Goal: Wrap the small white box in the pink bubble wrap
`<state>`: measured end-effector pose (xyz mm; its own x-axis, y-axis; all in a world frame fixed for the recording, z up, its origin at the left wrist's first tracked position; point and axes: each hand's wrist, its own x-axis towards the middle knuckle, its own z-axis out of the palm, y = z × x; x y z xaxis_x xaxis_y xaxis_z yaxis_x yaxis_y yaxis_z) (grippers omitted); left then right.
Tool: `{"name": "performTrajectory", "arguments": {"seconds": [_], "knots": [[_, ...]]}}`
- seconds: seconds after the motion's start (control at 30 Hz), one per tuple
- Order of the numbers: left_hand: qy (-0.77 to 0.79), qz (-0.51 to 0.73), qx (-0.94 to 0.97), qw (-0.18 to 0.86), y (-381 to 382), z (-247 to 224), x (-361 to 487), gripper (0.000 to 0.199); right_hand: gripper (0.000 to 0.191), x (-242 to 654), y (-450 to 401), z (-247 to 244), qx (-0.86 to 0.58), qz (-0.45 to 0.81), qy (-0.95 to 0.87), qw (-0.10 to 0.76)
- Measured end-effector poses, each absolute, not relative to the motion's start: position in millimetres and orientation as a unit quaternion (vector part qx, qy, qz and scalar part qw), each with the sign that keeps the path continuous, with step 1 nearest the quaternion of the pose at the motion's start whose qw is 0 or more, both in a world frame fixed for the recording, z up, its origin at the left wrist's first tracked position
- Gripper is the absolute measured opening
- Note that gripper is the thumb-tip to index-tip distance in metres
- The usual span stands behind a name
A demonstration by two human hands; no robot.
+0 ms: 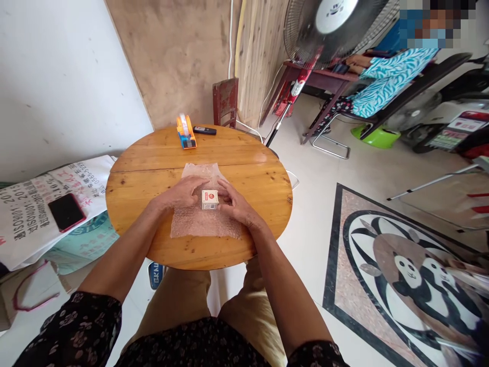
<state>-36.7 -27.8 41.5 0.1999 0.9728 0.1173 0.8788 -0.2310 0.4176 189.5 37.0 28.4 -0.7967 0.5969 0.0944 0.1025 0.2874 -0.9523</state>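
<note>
A small white box with red print rests near the middle of a sheet of clear bubble wrap, which lies flat on the round wooden table. To the left of the box is my left hand, fingers apart and curved over the wrap. On the box's right side my right hand is open, its fingertips close to the box; whether they touch it I cannot tell.
An orange and blue tape dispenser and a black device lie at the table's far edge. A phone rests on sacks at left. Behind stand a chair and a fan; a person sits at right.
</note>
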Motion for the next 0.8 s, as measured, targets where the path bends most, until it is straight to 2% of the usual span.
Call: {"name": "performTrajectory", "arguments": {"seconds": [0.07, 0.17, 0.27, 0.4, 0.67, 0.8], "knots": [[0.624, 0.179, 0.755, 0.097, -38, 51, -34, 0.066, 0.083, 192, 39, 29, -0.225, 0.576, -0.757, 0.210], [0.652, 0.199, 0.732, 0.016, -70, 59, -21, 0.049, 0.083, 193, 44, 27, -0.217, 0.595, -0.748, 0.198], [0.610, 0.191, 0.769, -0.018, -109, 56, 2, 0.032, 0.086, 192, 49, 27, -0.211, 0.609, -0.743, 0.181], [0.600, 0.192, 0.775, -0.050, -137, 46, 31, 0.035, 0.083, 187, 55, 31, -0.202, 0.615, -0.746, 0.156], [0.618, 0.159, 0.763, -0.103, -120, 38, 48, 0.021, 0.056, 180, 55, 35, -0.170, 0.568, -0.790, 0.154], [0.622, 0.201, 0.747, -0.119, -116, 39, 48, 0.012, 0.064, 179, 58, 39, -0.196, 0.561, -0.791, 0.145]]}}
